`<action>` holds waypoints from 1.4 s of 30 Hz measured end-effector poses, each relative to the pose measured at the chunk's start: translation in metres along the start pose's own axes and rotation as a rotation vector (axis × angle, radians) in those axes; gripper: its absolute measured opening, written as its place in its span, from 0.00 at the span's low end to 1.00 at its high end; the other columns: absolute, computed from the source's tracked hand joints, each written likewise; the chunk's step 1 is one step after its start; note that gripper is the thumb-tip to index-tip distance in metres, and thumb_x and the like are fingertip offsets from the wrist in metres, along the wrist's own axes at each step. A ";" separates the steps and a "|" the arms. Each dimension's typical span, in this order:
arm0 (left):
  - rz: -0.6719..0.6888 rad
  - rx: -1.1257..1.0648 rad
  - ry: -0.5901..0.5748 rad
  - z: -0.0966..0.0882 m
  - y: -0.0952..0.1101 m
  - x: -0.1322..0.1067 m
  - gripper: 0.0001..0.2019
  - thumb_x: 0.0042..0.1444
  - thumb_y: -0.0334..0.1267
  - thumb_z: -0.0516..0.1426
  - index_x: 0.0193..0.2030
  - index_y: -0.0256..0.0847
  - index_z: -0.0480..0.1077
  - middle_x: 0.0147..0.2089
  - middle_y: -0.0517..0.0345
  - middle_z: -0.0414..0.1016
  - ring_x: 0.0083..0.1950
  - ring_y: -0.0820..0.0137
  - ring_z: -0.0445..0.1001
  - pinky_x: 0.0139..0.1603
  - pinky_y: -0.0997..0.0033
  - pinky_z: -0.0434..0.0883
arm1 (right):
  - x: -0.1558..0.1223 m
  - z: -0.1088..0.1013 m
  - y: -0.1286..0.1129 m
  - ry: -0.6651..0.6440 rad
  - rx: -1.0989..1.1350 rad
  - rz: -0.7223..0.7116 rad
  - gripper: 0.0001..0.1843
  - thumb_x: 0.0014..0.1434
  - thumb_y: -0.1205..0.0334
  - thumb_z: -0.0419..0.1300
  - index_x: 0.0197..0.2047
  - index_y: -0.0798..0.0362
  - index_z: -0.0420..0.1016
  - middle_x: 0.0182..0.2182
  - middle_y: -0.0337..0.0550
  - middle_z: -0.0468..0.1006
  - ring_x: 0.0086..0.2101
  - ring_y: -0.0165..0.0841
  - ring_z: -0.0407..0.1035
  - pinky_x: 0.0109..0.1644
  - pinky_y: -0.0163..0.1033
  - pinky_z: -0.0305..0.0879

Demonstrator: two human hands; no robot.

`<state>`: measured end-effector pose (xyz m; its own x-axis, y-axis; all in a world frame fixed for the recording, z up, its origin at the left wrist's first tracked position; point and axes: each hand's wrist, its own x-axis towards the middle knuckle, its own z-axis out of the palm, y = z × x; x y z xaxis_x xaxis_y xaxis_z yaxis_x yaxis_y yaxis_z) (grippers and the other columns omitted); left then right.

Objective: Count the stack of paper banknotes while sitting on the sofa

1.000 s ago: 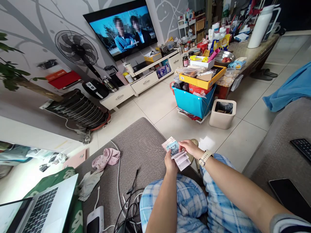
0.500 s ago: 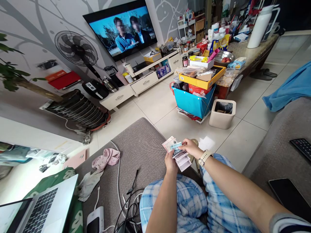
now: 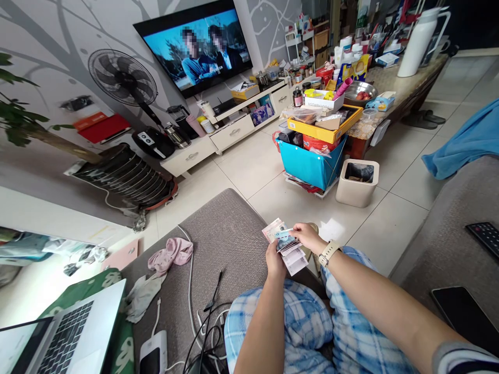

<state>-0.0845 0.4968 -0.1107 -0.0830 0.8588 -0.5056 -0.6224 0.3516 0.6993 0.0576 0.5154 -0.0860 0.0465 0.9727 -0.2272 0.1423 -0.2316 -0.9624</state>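
A fanned bundle of banknotes (image 3: 294, 258) is held in front of my knees, over the edge of the grey sofa (image 3: 230, 228). My left hand (image 3: 275, 261) grips the bundle from below and the left, thumb on top. Pinkish notes stick out at the upper left, pale ones hang at the lower right. My right hand (image 3: 309, 237), with a cream watch (image 3: 329, 253) on the wrist, pinches the right end of a blue banknote (image 3: 284, 235) lying across the top. Part of the bundle is hidden behind my fingers.
On the sofa lie a pink cloth (image 3: 175, 253), tangled cables (image 3: 206, 332), a white power bank (image 3: 154, 353) and a laptop (image 3: 74, 332). A phone (image 3: 468, 317) and remote (image 3: 485, 236) lie right. Ahead stand a waste bin (image 3: 356, 189) and blue storage box (image 3: 307, 163).
The blue banknote under my right fingers has tilted and now shows narrower, with more of the note beneath it visible. Both hands have barely moved.
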 end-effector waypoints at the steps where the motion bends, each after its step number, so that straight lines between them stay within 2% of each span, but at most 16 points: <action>1: -0.009 0.000 0.000 -0.001 0.000 0.001 0.16 0.50 0.39 0.65 0.45 0.35 0.76 0.41 0.47 0.82 0.43 0.56 0.82 0.48 0.57 0.77 | -0.001 0.000 0.000 -0.001 0.005 0.000 0.15 0.51 0.52 0.59 0.21 0.50 0.61 0.18 0.32 0.61 0.25 0.31 0.57 0.31 0.37 0.49; 5: -0.048 -0.016 0.007 0.001 0.000 0.000 0.15 0.55 0.40 0.62 0.48 0.35 0.76 0.43 0.45 0.82 0.44 0.56 0.83 0.48 0.57 0.78 | -0.003 0.000 -0.001 -0.010 0.028 -0.004 0.15 0.52 0.51 0.57 0.22 0.50 0.62 0.19 0.33 0.61 0.24 0.31 0.56 0.31 0.38 0.49; 9: -0.100 -0.057 0.036 0.004 0.004 -0.003 0.14 0.59 0.39 0.60 0.48 0.33 0.76 0.41 0.46 0.83 0.42 0.56 0.83 0.47 0.57 0.78 | -0.003 0.000 -0.001 -0.026 0.053 -0.011 0.15 0.52 0.50 0.57 0.22 0.50 0.64 0.19 0.34 0.61 0.24 0.31 0.57 0.31 0.38 0.50; 17: -0.117 -0.088 0.053 0.006 0.007 -0.006 0.14 0.59 0.39 0.60 0.49 0.33 0.76 0.39 0.46 0.82 0.43 0.56 0.83 0.48 0.57 0.78 | 0.000 0.001 0.000 -0.077 0.109 -0.034 0.16 0.50 0.49 0.58 0.21 0.50 0.64 0.19 0.33 0.60 0.25 0.31 0.56 0.32 0.38 0.50; 25: -0.121 -0.075 0.077 0.007 0.008 -0.007 0.12 0.60 0.39 0.59 0.47 0.34 0.76 0.36 0.47 0.81 0.38 0.58 0.82 0.40 0.60 0.79 | -0.002 0.000 -0.005 -0.105 0.145 -0.021 0.17 0.49 0.48 0.60 0.20 0.50 0.63 0.19 0.33 0.60 0.25 0.31 0.55 0.32 0.38 0.49; 35: -0.075 -0.032 0.083 -0.005 0.002 0.004 0.14 0.56 0.41 0.62 0.46 0.35 0.75 0.37 0.49 0.81 0.34 0.60 0.81 0.38 0.60 0.78 | -0.002 0.000 -0.006 -0.139 0.188 -0.013 0.15 0.48 0.50 0.60 0.20 0.50 0.64 0.18 0.32 0.59 0.23 0.30 0.54 0.30 0.38 0.47; 42: -0.037 0.004 0.069 -0.009 0.001 0.006 0.13 0.51 0.37 0.63 0.44 0.37 0.76 0.36 0.52 0.81 0.36 0.60 0.81 0.39 0.61 0.78 | -0.006 -0.002 -0.011 -0.150 0.211 -0.002 0.13 0.48 0.53 0.61 0.20 0.51 0.66 0.17 0.33 0.60 0.23 0.30 0.54 0.29 0.37 0.48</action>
<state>-0.0924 0.4989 -0.1174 -0.1131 0.8175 -0.5647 -0.6232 0.3843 0.6812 0.0577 0.5126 -0.0734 -0.1032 0.9677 -0.2300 -0.0684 -0.2376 -0.9689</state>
